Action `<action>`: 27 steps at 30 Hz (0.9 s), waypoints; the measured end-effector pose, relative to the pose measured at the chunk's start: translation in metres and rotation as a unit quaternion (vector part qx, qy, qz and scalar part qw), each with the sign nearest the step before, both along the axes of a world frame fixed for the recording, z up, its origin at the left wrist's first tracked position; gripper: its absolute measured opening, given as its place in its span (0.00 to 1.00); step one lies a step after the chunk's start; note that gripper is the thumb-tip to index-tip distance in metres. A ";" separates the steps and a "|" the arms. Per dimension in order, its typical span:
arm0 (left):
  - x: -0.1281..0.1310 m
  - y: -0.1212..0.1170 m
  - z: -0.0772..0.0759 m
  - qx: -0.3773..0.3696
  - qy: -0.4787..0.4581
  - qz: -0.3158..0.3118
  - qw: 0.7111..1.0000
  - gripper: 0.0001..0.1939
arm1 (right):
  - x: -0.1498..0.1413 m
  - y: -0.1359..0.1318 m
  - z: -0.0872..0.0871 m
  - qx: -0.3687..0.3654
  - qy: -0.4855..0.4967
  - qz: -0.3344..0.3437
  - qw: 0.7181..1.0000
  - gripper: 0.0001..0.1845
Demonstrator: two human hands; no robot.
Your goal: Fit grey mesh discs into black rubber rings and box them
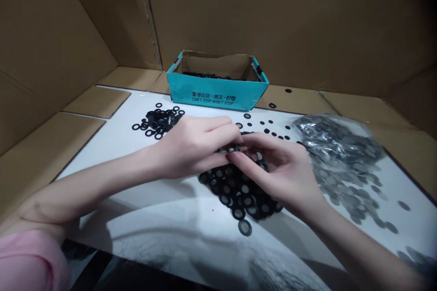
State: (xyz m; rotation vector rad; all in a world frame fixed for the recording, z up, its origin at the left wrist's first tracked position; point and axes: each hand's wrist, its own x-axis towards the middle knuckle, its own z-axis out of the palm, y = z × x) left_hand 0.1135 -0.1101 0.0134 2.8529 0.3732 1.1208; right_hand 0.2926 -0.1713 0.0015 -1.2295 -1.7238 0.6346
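Note:
My left hand (201, 145) and my right hand (282, 163) meet at the fingertips over the middle of the white table. Both are closed in a pinch around a small black ring washer (231, 149), which the fingers mostly cover. Right below lies a heap of black ring washers with grey discs in their centres (247, 201). Behind my left wrist is a pile of black rings with open centres (160, 120). Loose thin grey mesh discs (351, 188) are spread to the right of my right hand.
At the back stands a turquoise box (218, 93) with dark rings inside. A clear plastic bag (337, 138) of grey discs lies at the right. Several small black discs (280, 137) are scattered between box and bag. Cardboard walls (290, 22) enclose the white tabletop (146, 218).

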 end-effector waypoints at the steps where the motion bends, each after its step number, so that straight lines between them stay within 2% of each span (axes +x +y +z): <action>1: 0.000 0.000 -0.001 0.004 -0.005 -0.006 1.000 0.04 | 0.000 -0.001 -0.001 0.000 0.006 -0.001 1.000 0.05; 11: 0.003 0.004 -0.012 0.062 -0.045 -0.031 0.997 0.02 | 0.004 0.003 -0.006 0.011 0.058 0.009 0.998 0.06; 19: 0.007 0.011 -0.020 0.124 -0.072 -0.004 0.990 0.03 | 0.007 0.007 -0.009 0.014 0.063 0.008 0.998 0.07; 27: 0.007 0.010 -0.023 0.112 -0.046 0.000 0.993 0.06 | 0.011 0.010 -0.011 0.008 0.039 0.007 0.999 0.07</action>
